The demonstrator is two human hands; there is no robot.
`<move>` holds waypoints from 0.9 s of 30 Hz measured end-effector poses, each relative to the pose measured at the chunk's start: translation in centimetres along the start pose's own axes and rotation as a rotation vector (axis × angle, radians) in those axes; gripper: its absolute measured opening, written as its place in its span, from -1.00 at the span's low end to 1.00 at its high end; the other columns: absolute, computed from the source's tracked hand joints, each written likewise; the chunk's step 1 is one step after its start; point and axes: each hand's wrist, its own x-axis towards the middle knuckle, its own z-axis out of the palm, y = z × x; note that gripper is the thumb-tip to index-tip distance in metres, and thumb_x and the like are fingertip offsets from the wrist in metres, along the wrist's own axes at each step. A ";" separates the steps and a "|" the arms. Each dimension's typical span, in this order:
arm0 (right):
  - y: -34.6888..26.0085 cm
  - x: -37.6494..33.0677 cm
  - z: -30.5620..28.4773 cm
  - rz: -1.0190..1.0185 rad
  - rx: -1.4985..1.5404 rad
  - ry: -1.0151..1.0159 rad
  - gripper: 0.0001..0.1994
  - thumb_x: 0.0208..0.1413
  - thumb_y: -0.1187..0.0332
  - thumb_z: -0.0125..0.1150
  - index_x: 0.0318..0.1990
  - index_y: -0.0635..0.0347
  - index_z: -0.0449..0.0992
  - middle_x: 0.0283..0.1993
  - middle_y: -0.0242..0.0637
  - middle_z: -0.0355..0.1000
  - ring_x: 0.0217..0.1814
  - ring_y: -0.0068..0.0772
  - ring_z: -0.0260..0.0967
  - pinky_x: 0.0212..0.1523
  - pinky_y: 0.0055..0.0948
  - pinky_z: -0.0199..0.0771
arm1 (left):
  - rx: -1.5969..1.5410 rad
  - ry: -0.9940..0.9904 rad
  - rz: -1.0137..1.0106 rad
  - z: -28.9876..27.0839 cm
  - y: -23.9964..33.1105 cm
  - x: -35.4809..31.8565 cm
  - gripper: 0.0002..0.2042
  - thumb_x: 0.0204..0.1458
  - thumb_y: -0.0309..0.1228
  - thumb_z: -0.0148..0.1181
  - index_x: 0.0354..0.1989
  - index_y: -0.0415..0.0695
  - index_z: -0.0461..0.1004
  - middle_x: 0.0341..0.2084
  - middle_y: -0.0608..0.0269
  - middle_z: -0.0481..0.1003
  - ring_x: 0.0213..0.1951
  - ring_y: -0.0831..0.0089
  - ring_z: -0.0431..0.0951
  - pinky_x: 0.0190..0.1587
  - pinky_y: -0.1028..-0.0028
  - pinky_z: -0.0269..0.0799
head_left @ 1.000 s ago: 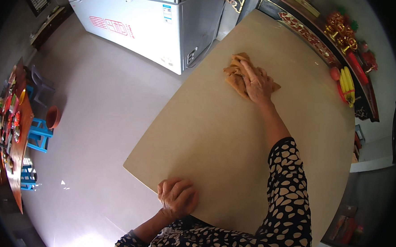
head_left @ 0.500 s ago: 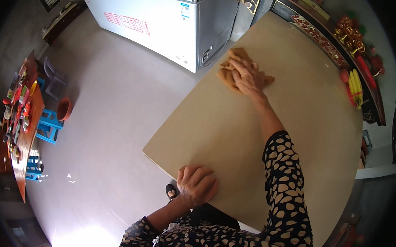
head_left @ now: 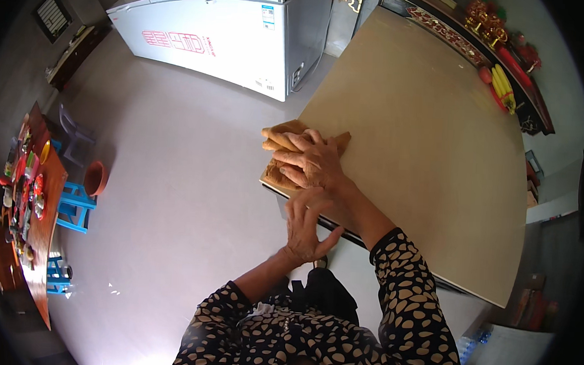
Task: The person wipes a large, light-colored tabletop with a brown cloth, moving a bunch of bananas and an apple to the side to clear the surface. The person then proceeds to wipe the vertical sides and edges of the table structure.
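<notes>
A crumpled brown cloth (head_left: 288, 127) lies over the near-left corner of the large beige tabletop (head_left: 426, 143). My right hand (head_left: 312, 158) presses down on it, fingers curled into its folds, and the cloth bunches out around them. Just below, at the table's near edge, my left hand (head_left: 308, 228) is raised with fingers apart and thumb out, holding nothing. Its fingertips come close to my right wrist; whether they touch the table edge I cannot tell.
Along the table's far right stands a carved dark ledge with bananas (head_left: 503, 88) and red and gold ornaments. A white chest freezer (head_left: 213, 43) is beyond the far-left edge. At left are a cluttered wooden table (head_left: 52, 190), a blue stool (head_left: 76, 205) and a reddish-brown tub (head_left: 96, 178).
My right hand has drawn the cloth from farther up the table toward the near-left corner. My left hand has lifted from the near edge and opened its fingers. The view has shifted.
</notes>
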 end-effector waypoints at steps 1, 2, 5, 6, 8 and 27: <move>-0.6 -0.7 0.4 -0.013 -0.041 0.046 -0.65 -0.10 0.05 0.31 -0.07 -0.40 0.58 0.16 -0.58 0.32 0.15 -0.24 0.19 -0.08 -0.04 0.22 | 0.024 0.010 -0.009 -0.8 -0.3 -0.3 -0.47 -0.12 -0.30 0.30 0.05 -0.17 0.29 0.12 -0.06 0.24 0.14 0.01 0.18 0.18 0.07 0.04; -1.5 -1.2 0.2 -0.033 -0.040 0.077 -0.66 -0.11 0.07 0.32 -0.09 -0.41 0.58 0.16 -0.59 0.32 0.14 -0.26 0.20 -0.09 -0.06 0.22 | 0.023 0.013 -0.025 -1.5 -0.7 -0.4 -0.47 -0.11 -0.30 0.30 0.05 -0.18 0.29 0.11 -0.06 0.24 0.13 0.02 0.18 0.17 0.08 0.05; -3.9 -2.9 -0.5 -0.088 -0.104 0.097 -0.73 -0.09 0.10 0.31 -0.15 -0.44 0.58 0.13 -0.62 0.35 0.08 -0.32 0.25 -0.15 -0.15 0.21 | 0.031 0.039 -0.063 -3.3 -1.7 -0.4 -0.50 -0.06 -0.35 0.26 0.07 -0.19 0.26 0.10 -0.08 0.23 0.11 0.04 0.19 0.17 0.11 0.05; -4.4 -3.5 -0.3 -0.075 -0.108 0.156 -0.74 -0.08 0.09 0.30 -0.16 -0.42 0.58 0.08 -0.63 0.36 0.05 -0.33 0.26 -0.18 -0.15 0.22 | 0.024 0.047 -0.079 -3.7 -2.1 -0.5 -0.51 -0.04 -0.36 0.25 0.07 -0.19 0.25 0.10 -0.08 0.23 0.12 0.05 0.18 0.17 0.11 0.05; -5.1 -4.2 0.4 -0.049 -0.113 0.269 -0.76 -0.08 0.07 0.29 -0.18 -0.39 0.59 -0.03 -0.64 0.38 0.01 -0.35 0.28 -0.25 -0.13 0.24 | 0.009 0.065 -0.118 -4.4 -2.8 -1.2 -0.52 -0.02 -0.40 0.23 0.08 -0.18 0.24 0.10 -0.09 0.22 0.13 0.05 0.17 0.18 0.12 0.04; -6.4 -0.1 1.9 0.197 -0.063 0.386 -0.86 -0.08 0.16 0.30 -0.31 -0.25 0.58 -0.25 -0.60 0.37 -0.21 -0.35 0.30 -0.33 -0.19 0.22 | -0.042 0.275 -0.443 -4.1 -6.6 -1.6 -0.59 0.24 -0.15 -0.01 0.13 -0.14 0.21 0.12 0.10 0.20 0.13 0.23 0.19 0.07 0.22 0.18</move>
